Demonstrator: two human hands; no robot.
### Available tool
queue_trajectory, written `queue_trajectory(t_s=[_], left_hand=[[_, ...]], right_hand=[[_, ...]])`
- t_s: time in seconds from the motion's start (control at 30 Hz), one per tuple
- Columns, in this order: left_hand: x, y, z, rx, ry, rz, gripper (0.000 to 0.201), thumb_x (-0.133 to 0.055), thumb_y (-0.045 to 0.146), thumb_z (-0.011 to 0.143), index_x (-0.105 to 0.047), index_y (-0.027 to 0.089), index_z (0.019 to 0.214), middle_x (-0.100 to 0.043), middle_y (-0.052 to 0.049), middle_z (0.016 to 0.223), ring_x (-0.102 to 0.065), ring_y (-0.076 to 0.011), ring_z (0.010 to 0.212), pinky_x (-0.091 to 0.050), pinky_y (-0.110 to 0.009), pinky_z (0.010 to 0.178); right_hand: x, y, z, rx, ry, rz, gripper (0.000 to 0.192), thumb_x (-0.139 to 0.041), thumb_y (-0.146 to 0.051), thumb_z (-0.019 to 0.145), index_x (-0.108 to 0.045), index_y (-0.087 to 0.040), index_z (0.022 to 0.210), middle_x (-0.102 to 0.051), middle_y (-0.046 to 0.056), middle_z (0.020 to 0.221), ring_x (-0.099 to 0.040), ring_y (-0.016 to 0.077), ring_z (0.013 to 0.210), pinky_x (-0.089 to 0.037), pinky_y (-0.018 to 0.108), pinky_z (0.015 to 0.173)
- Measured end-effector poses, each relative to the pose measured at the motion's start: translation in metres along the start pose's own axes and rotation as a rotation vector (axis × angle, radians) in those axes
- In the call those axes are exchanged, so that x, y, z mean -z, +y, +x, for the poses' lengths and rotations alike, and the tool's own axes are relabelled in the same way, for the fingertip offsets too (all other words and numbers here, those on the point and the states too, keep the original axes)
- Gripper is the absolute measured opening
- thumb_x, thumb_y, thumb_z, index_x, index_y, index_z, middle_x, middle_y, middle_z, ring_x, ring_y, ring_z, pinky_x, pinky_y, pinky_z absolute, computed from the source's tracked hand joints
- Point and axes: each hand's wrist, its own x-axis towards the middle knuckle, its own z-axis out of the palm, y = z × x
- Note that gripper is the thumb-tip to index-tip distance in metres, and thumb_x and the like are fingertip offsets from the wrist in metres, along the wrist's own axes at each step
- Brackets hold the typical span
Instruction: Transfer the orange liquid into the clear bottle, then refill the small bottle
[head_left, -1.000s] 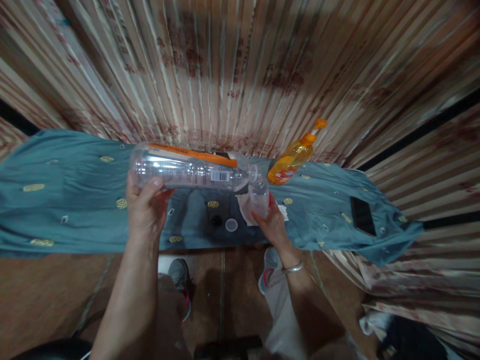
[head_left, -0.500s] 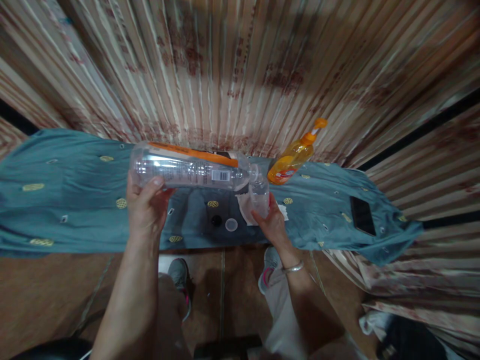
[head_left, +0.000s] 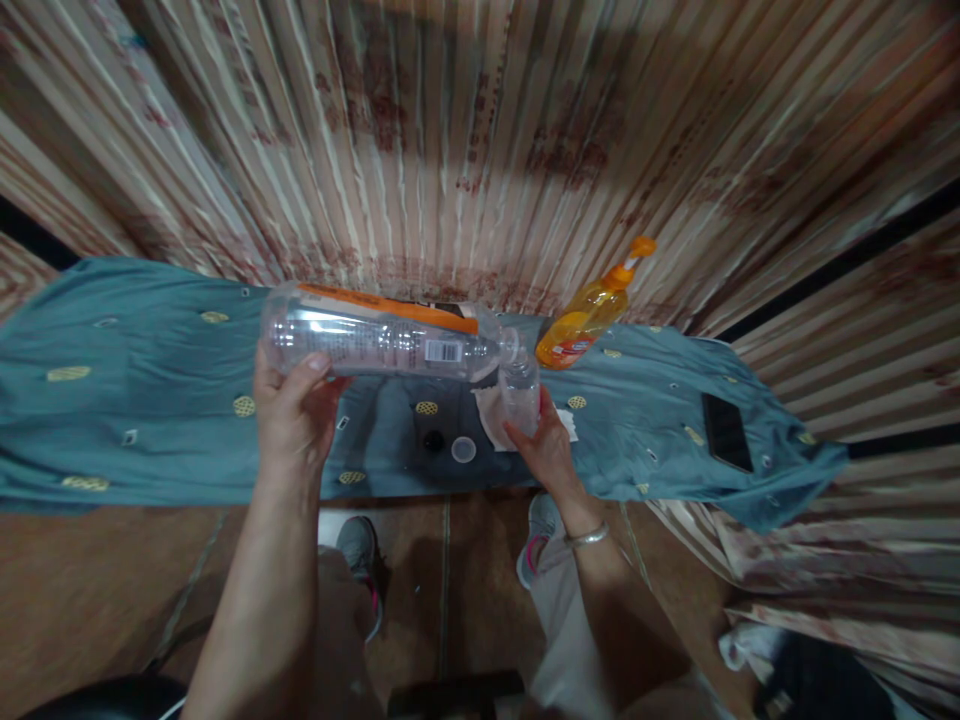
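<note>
Nothing much has moved since a second ago: both hands hold as they were, only the view has crept a shade. My left hand has its fingers wrapped about the base end of the large clear bottle, which lies almost level with its mouth over the small clear bottle. My right hand pinches that small bottle upright between thumb and fingertips.

I judge the pour is under way; next I would need a steady tilt, mouths kept aligned.

On the teal cloth, two caps lie at 6 o'clock from the bottles, a tissue is just beside the small one, and the orange pump bottle stands close at 1 o'clock. A phone lies well apart at 3 o'clock. Open cloth runs toward 9 o'clock; the near edge is just under my wrists.
</note>
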Motion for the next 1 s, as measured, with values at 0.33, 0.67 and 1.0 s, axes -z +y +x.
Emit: queue_trajectory(t_s=[0.33, 0.67, 1.0], left_hand=[[-0.0040, 0.0018, -0.0013, 0.002, 0.019, -0.006, 0.060, -0.084, 0.015, 0.046, -0.070, 0.027, 0.103, -0.071, 0.003, 0.087, -0.066, -0.0157, 0.079, -0.056, -0.023, 0.058], [-0.0039, 0.0025, -0.0019, 0.010, 0.028, -0.002, 0.059, -0.084, 0.015, 0.045, -0.070, 0.026, 0.101, -0.069, 0.004, 0.085, -0.066, -0.0141, 0.076, -0.055, -0.021, 0.056], [-0.0040, 0.0028, -0.0027, 0.008, 0.015, -0.017, 0.066, -0.085, 0.014, 0.046, -0.068, 0.031, 0.108, -0.070, 0.004, 0.086, -0.066, -0.0146, 0.078, -0.056, -0.021, 0.057]], right_hand=[[-0.0007, 0.0025, 0.0003, -0.043, -0.019, -0.008, 0.081, -0.070, -0.043, 0.077, -0.039, -0.015, 0.147, -0.066, 0.018, 0.128, -0.065, 0.0316, 0.114, -0.054, 0.055, 0.096], [-0.0003, 0.0016, 0.0005, -0.061, -0.024, 0.001, 0.081, -0.070, -0.043, 0.077, -0.040, -0.015, 0.147, -0.065, 0.019, 0.131, -0.063, 0.0320, 0.117, -0.052, 0.054, 0.100], [-0.0003, 0.0009, 0.0006, -0.069, -0.033, -0.007, 0.083, -0.070, -0.042, 0.077, -0.038, -0.014, 0.148, -0.066, 0.018, 0.127, -0.064, 0.0304, 0.114, -0.053, 0.052, 0.099]])
